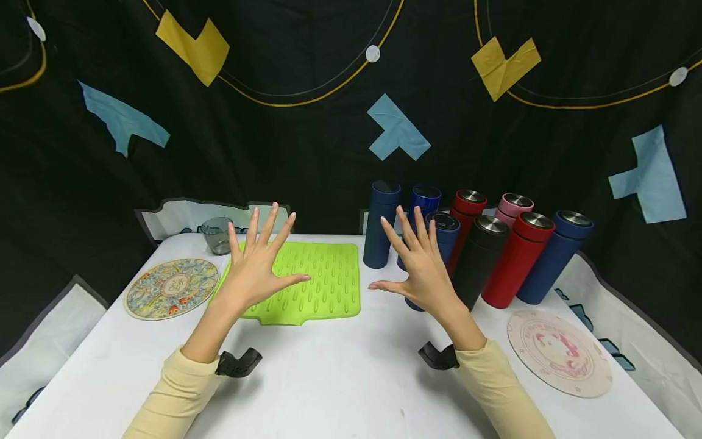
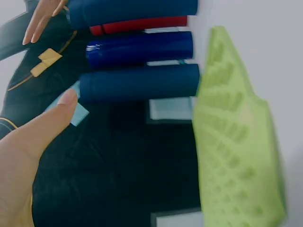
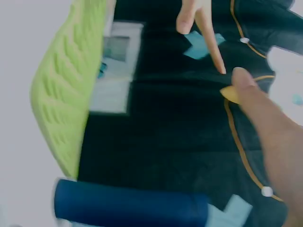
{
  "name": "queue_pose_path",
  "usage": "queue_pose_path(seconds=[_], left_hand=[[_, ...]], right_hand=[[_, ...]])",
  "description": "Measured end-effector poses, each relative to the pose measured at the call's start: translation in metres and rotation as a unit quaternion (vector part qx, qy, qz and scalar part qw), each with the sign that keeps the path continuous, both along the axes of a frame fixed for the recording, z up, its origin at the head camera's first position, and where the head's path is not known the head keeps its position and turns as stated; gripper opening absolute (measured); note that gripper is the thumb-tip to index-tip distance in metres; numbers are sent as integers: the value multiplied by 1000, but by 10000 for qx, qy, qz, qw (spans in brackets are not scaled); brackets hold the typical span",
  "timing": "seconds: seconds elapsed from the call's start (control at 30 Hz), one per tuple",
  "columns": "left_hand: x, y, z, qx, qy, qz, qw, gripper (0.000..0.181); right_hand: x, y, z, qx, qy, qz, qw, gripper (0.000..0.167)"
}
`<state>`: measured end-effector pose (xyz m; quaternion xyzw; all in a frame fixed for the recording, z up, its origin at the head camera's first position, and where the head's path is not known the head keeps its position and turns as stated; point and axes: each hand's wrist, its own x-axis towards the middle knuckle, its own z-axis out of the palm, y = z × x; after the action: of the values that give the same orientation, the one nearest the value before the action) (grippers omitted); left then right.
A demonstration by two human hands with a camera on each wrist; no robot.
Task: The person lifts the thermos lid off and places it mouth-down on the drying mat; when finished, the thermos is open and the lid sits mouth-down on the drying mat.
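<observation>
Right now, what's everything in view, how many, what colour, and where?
Table: 1, white, centre
Ridged mat: 1, lime green, left of centre
Glass cup: 1, grey, back left
Round mats: 2, multicoloured left, pale pink right
Bottles: 8, four blue, two red, one pink, one black, back right
Backdrop: 1, black and white, behind table
Patches: 5, three light blue, two yellow, on backdrop
Curved lines: several, yellow and grey, white-dotted, on backdrop
Sleeves: 2, pale yellow, in front
Wrist devices: 2, black, by sleeve ends
Left hand: 1, bare, raised, left side
Right hand: 1, bare, raised, right side
</observation>
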<state>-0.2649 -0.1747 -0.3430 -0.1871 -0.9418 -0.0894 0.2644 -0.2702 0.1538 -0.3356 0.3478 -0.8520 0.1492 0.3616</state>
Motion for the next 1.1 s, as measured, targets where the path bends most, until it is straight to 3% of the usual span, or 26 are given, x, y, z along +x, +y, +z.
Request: queue_pose_path(seconds=[0.13,0.27,0.43,0.6,0.73,0.93,1.1], left_hand=[[6,-17,-11,66,-227,-114,9997,116],[11,-32,-21,370,-473,-370,9975,117],[13,-46,-32,804,-962,-609,9902,114],[11,-60,-44,1079,-1612,-610,9791,111],[5,-71,-55,1176,-1919,-618,9724,109],[-2,-87,-69,1154,-2182,-620,9671,104],[-4,-92,-75,1270,-2405,-762,9593,100]], right_hand=[[-9,-10,-10,-674,-458,761,9938,112],[-19,-19,-18,-1487,-1055,1005,9781,105],[-35,-31,-25,-2484,-1530,752,9535,97],[-53,-43,-33,-3424,-1873,346,9201,92],[-70,-50,-40,-3916,-2091,70,8960,91],[-90,-55,-49,-4322,-2034,-135,8784,88],[-102,-55,-54,-4583,-1992,-388,8653,86]])
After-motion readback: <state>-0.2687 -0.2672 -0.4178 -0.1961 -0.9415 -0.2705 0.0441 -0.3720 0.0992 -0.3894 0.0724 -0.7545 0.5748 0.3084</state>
